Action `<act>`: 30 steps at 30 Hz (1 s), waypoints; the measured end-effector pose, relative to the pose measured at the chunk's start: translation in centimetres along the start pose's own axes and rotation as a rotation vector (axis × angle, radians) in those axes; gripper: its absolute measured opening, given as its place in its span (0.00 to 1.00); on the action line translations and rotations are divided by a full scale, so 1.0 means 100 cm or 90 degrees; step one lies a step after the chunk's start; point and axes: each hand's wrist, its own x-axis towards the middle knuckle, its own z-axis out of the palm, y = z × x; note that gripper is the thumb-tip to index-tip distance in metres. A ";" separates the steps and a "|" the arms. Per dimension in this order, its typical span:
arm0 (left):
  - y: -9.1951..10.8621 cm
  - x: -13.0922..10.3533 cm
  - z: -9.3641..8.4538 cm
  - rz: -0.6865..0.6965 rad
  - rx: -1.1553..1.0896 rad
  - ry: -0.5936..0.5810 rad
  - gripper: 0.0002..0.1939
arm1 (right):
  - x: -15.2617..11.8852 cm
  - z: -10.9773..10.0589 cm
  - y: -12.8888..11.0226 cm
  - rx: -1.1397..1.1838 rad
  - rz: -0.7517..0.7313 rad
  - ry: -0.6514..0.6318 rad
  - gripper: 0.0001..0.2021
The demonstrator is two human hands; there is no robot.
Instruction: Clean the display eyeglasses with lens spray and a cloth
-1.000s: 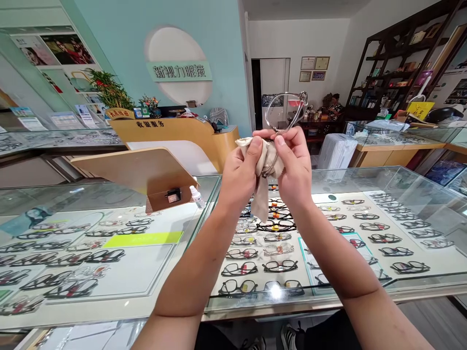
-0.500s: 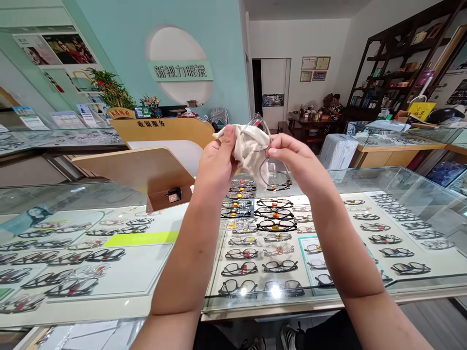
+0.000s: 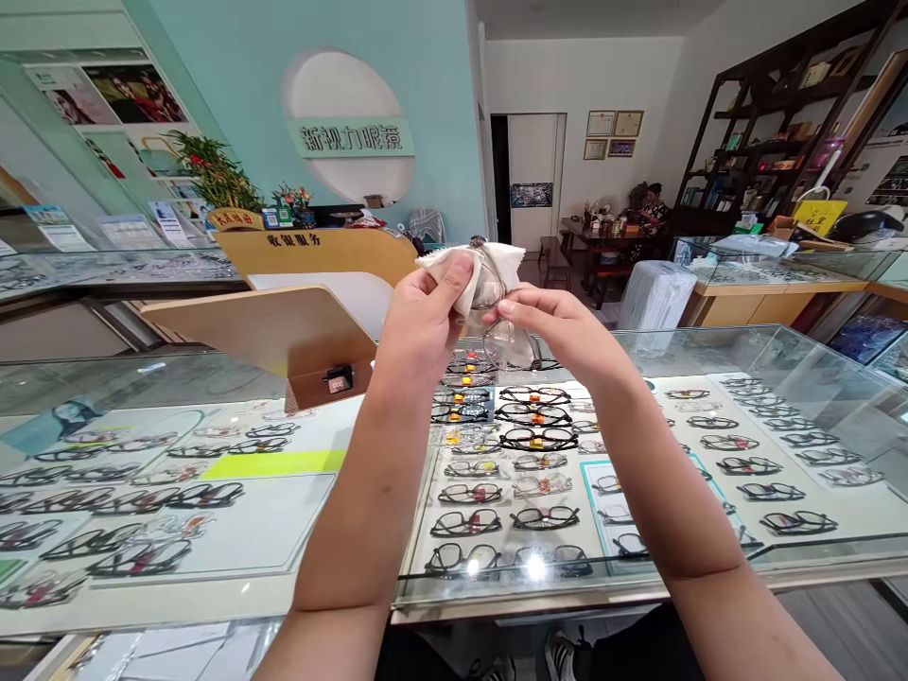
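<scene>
My left hand (image 3: 424, 317) is closed on a cream-white cloth (image 3: 507, 260) with zigzag edges, its thumb pressed on top. Against the cloth lies one lens of a thin-rimmed pair of eyeglasses (image 3: 512, 346). The glasses are tilted, one lens upper left by the cloth, the other lower right and uncovered. With thumb and fingers, my right hand (image 3: 560, 326) pinches the frame near its middle. Both hands are held up above the glass display case (image 3: 681, 350). The fingers of my left hand behind the cloth are hidden.
Rows of eyeglasses (image 3: 537, 439) lie inside the case below. A slanted wooden stand (image 3: 262, 331) rises on the left. Behind it is a yellow counter (image 3: 319, 260). A person (image 3: 651, 210) sits at a dark table far back. A grey wrapped box (image 3: 656, 298) stands at the right.
The eyeglasses and my right hand have shifted left, closer to my left hand. The glasses have turned, and the cloth's loose lower part no longer hangs below the frame.
</scene>
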 end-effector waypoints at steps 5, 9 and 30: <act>0.000 -0.001 0.001 0.007 -0.002 0.003 0.24 | 0.002 -0.004 0.006 0.070 0.024 -0.050 0.18; 0.001 -0.003 0.004 -0.013 0.005 -0.031 0.25 | 0.004 -0.005 0.010 0.122 0.046 -0.072 0.19; -0.009 -0.014 0.022 0.137 -0.017 0.010 0.23 | -0.002 0.004 0.008 0.196 0.067 -0.094 0.17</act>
